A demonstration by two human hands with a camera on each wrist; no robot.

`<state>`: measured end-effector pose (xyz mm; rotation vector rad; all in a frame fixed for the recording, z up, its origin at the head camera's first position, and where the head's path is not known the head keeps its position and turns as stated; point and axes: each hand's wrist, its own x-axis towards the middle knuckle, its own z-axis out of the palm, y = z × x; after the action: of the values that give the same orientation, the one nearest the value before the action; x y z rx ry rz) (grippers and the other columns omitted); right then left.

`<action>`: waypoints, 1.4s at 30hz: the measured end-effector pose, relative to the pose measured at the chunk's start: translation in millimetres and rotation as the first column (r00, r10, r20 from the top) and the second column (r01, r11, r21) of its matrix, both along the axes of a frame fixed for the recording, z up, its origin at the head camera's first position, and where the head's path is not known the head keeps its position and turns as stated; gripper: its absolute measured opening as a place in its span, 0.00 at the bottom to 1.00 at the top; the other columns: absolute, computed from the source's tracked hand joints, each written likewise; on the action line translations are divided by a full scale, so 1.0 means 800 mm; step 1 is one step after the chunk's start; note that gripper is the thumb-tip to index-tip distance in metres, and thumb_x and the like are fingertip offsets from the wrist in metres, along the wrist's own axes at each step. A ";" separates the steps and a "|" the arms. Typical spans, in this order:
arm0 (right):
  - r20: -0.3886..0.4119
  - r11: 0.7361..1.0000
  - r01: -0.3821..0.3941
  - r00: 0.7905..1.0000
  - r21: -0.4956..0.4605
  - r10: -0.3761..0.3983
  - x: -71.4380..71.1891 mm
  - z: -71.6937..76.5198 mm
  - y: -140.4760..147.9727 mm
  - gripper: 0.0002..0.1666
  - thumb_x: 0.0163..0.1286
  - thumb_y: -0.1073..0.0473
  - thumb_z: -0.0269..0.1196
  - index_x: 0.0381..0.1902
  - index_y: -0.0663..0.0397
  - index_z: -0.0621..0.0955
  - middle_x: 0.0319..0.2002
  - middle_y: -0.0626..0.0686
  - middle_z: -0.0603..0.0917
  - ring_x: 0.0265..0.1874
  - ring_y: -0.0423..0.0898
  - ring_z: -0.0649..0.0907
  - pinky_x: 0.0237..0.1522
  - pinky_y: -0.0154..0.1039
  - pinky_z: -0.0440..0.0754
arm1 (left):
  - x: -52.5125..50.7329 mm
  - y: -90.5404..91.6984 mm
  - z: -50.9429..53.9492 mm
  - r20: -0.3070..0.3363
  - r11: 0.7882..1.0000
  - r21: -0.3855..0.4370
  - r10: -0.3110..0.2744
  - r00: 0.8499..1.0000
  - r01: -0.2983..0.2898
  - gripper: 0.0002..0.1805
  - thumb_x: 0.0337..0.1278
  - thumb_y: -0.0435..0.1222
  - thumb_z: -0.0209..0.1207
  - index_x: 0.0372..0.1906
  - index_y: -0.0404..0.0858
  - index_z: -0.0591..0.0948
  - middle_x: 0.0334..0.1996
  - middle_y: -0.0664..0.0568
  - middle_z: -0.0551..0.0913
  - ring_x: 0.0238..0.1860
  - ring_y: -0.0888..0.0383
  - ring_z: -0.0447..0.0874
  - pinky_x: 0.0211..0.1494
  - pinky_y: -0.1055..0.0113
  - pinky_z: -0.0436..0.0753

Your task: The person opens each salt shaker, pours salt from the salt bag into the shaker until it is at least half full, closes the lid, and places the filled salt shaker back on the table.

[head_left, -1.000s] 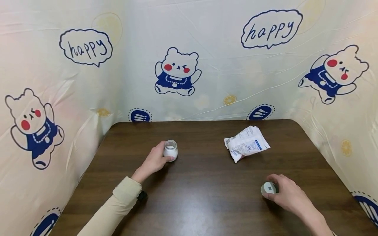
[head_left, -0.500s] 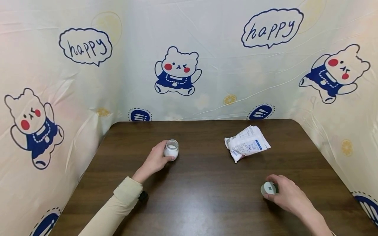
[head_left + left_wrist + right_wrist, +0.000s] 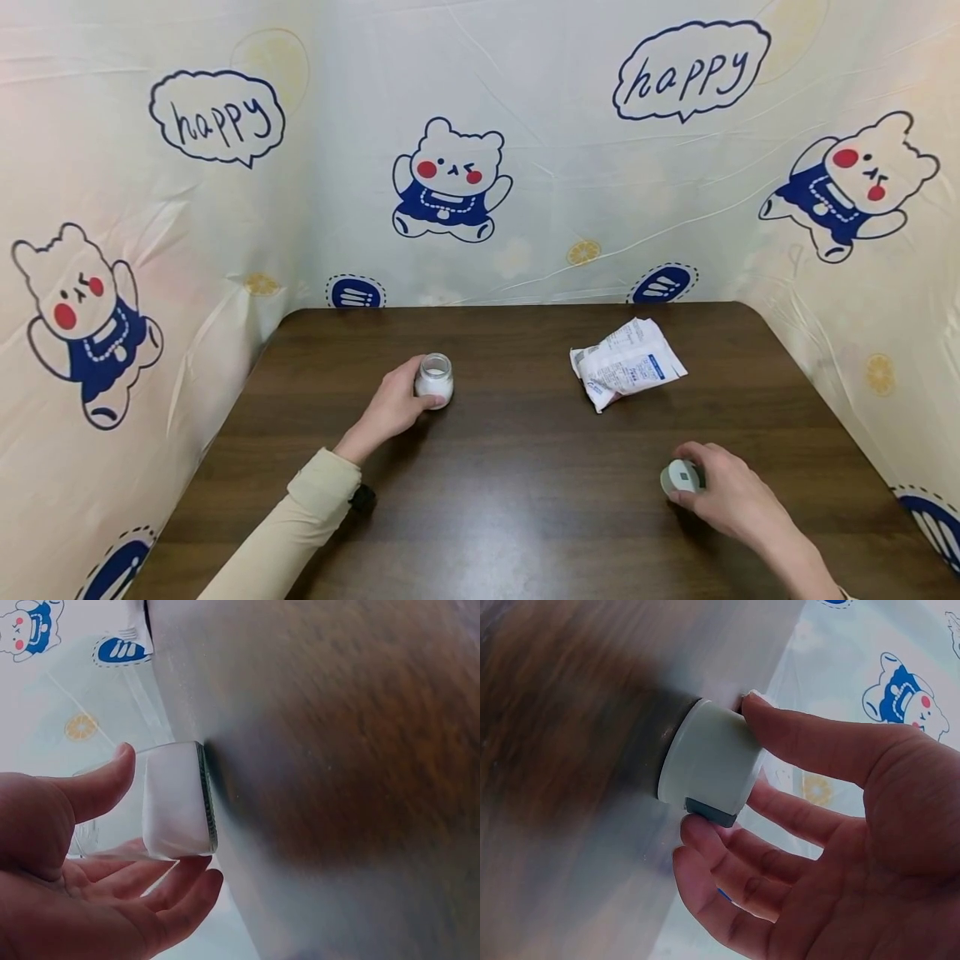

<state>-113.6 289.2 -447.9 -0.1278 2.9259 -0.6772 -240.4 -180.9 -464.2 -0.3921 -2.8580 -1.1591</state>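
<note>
On the left of the table, my left hand point(image 3: 395, 402) holds a small clear glass jar point(image 3: 435, 385) between thumb and fingers. The jar is upright and uncovered, with white powder point(image 3: 178, 799) in its lower part. Its base is at the tabletop in the left wrist view. At the right front, my right hand point(image 3: 738, 496) grips a round pale green cap point(image 3: 709, 750) with a dark green tab point(image 3: 710, 812) on its side. The thumb lies on one side of the cap and fingertips on the other. The cap's wide rim faces down at the table.
A crumpled white packet point(image 3: 628, 367) with blue print lies at the back right, between and beyond the two hands. The brown wooden table point(image 3: 495, 467) has rounded far corners. A printed curtain point(image 3: 547, 183) hangs along its back and both sides.
</note>
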 end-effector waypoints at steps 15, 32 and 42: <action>-0.068 0.996 -0.077 0.995 -0.049 0.073 -0.004 0.011 -0.022 0.29 0.55 0.55 0.82 0.53 0.54 0.85 0.50 0.52 0.85 0.45 0.51 0.82 0.45 0.52 0.80 | 0.001 0.002 0.000 -0.008 1.000 0.022 -0.005 1.000 0.005 0.35 0.57 0.28 0.75 0.68 0.29 0.75 0.58 0.36 0.83 0.61 0.38 0.80 0.65 0.42 0.76; -0.210 0.985 -0.165 0.966 -0.041 0.153 -0.029 0.025 -0.069 0.27 0.60 0.57 0.79 0.56 0.52 0.85 0.53 0.51 0.84 0.45 0.49 0.83 0.43 0.50 0.81 | 0.001 0.004 -0.001 -0.030 1.000 0.007 0.011 0.999 -0.010 0.35 0.55 0.28 0.76 0.67 0.29 0.76 0.58 0.37 0.83 0.60 0.38 0.80 0.64 0.43 0.77; -0.207 0.973 -0.230 0.953 -0.007 0.223 -0.049 0.028 -0.094 0.26 0.62 0.56 0.79 0.57 0.51 0.85 0.54 0.53 0.84 0.45 0.50 0.83 0.43 0.52 0.82 | 0.001 0.003 -0.001 -0.039 0.999 -0.003 0.039 0.998 -0.039 0.35 0.53 0.30 0.78 0.67 0.30 0.78 0.56 0.37 0.85 0.58 0.38 0.82 0.62 0.43 0.78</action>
<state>-153.1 213.9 -425.7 -0.5600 3.0247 -0.7107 -240.0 -178.2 -465.4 -0.3533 -2.8218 -1.1273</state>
